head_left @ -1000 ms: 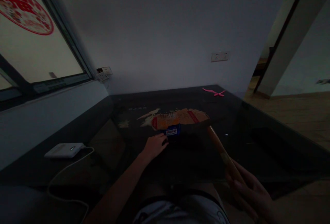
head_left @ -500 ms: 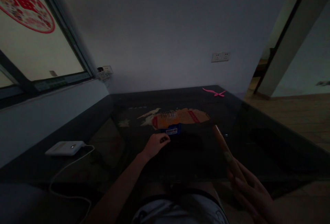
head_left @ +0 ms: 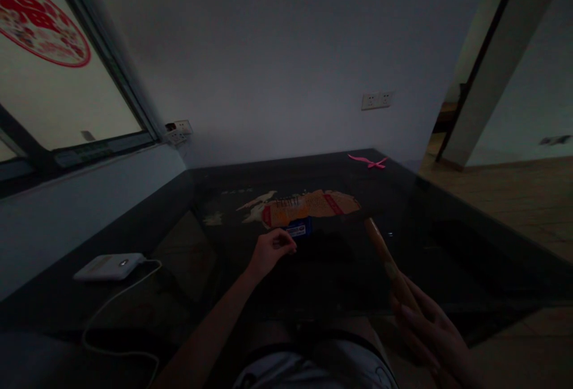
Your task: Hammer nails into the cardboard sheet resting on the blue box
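My right hand [head_left: 427, 323] is closed around the lower part of a brown wooden stick [head_left: 379, 243]. The stick tilts up and to the left, over the right side of the dark table [head_left: 340, 287]. Near the table's middle, my left hand [head_left: 271, 249] is curled, its fingertips drawn together; whether anything is in them is hidden. Just behind those fingers lies a small blue packet [head_left: 301, 228] with a white label, and I cannot tell if they touch it. Behind the packet is a torn orange-brown paper patch [head_left: 308, 205] on the tabletop.
A white power bank [head_left: 107, 266] with a white cable [head_left: 119, 290] lies at the table's left. A pink ribbon-like strip [head_left: 369, 161] is at the far right corner. A wall stands behind the table, with sockets [head_left: 376, 101] on it, and a window is at the left.
The view has shifted slightly. My left hand looks a little more curled beside the blue packet. The right hand keeps its hold on the wooden stick, at much the same tilt.
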`<state>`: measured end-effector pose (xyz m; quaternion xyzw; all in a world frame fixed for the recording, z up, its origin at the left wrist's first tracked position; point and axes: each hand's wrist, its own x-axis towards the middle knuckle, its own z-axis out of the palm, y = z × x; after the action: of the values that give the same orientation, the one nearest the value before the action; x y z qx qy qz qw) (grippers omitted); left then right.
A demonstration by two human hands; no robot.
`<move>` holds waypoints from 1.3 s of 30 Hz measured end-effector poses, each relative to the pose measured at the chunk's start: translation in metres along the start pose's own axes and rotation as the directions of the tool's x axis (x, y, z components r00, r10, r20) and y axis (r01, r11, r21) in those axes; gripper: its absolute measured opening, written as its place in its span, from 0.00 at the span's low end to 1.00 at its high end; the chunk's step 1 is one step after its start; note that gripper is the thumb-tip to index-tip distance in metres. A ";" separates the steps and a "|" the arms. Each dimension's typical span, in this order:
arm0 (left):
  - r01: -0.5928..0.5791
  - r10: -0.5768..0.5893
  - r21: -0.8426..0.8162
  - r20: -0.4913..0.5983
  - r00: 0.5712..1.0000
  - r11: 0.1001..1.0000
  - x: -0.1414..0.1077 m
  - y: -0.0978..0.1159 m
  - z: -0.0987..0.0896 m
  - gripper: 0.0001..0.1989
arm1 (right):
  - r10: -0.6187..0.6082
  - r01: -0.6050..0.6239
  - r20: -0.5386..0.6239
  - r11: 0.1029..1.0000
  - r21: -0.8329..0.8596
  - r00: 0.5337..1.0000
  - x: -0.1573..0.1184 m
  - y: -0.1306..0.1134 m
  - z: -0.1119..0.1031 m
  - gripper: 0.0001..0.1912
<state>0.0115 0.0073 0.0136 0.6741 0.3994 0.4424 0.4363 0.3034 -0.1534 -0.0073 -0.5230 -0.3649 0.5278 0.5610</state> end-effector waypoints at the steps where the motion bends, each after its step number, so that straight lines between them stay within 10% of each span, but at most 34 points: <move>1: -0.007 0.007 0.029 0.012 1.000 1.000 0.000 -0.001 0.000 0.08 | -0.008 0.008 -0.005 1.000 0.003 1.000 0.001 0.001 0.000 0.38; 13: -0.138 0.138 0.006 0.021 0.990 0.990 0.000 0.024 -0.002 0.10 | -0.010 0.007 0.025 0.995 0.102 1.000 0.004 0.011 -0.001 0.41; 20: -0.392 0.413 0.158 -0.143 0.899 0.907 0.068 0.061 -0.019 0.05 | -0.030 0.030 0.000 0.994 0.103 1.000 0.000 -0.004 0.003 0.40; 27: -0.324 0.357 0.211 -0.143 0.923 0.922 0.137 0.037 -0.009 0.08 | -0.009 0.011 -0.015 0.996 0.089 1.000 -0.002 -0.007 0.004 0.41; 39: -0.227 0.243 0.294 -0.017 0.970 0.928 0.146 0.008 -0.013 0.08 | -0.018 0.020 -0.025 0.995 0.094 1.000 0.003 -0.004 0.005 0.41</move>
<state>0.0425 0.1435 0.0601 0.7618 0.3876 0.4457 0.2661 0.3002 -0.1496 -0.0030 -0.4988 -0.3380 0.5328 0.5942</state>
